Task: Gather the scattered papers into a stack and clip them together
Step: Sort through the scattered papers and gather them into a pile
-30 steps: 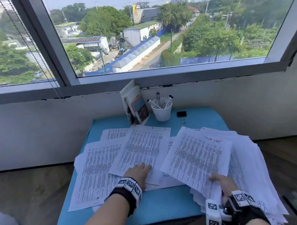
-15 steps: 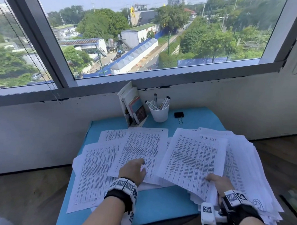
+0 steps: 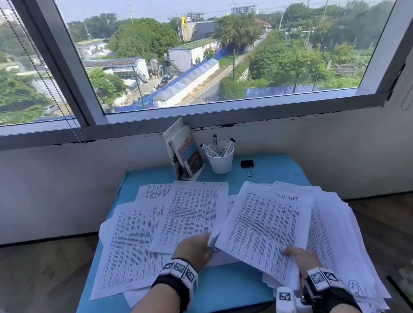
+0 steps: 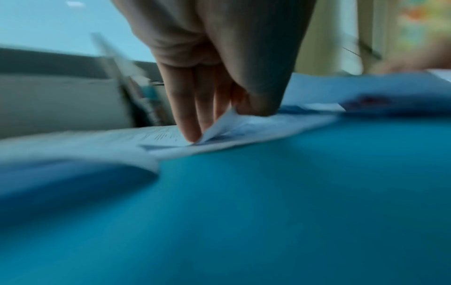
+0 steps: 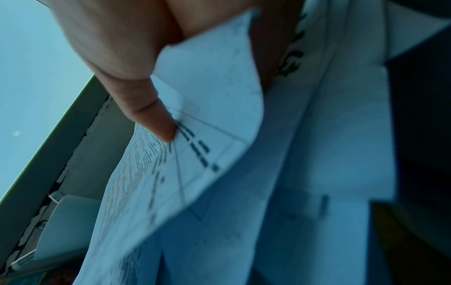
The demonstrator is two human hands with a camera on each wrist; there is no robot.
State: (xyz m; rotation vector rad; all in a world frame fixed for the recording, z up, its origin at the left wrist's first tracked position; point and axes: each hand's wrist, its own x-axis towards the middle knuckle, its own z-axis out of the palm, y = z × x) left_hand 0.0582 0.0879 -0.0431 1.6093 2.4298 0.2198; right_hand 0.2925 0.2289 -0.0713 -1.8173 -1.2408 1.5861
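Printed sheets (image 3: 191, 212) lie spread and overlapping across the left half of the blue table (image 3: 228, 292). My left hand (image 3: 193, 247) is at their near edge. In the left wrist view its thumb and fingertips (image 4: 192, 133) pinch the lifted corner of one sheet (image 4: 244, 131). My right hand (image 3: 296, 253) grips a thick, uneven stack of papers (image 3: 263, 229) at its near edge, over the table's right side. The right wrist view shows the thumb (image 5: 161, 127) on top and the fingers underneath. A black binder clip (image 3: 247, 163) lies at the back, untouched.
A white cup of markers (image 3: 220, 160) and a small rack of booklets (image 3: 185, 153) stand at the back by the wall under the window. The stack overhangs the table's right edge above the wooden floor (image 3: 384, 225). Bare blue tabletop shows between my wrists.
My left hand's fingers, earlier resting on the spread sheets, now pinch a sheet's corner and lift it. The right hand keeps hold of the stack in about the same place.
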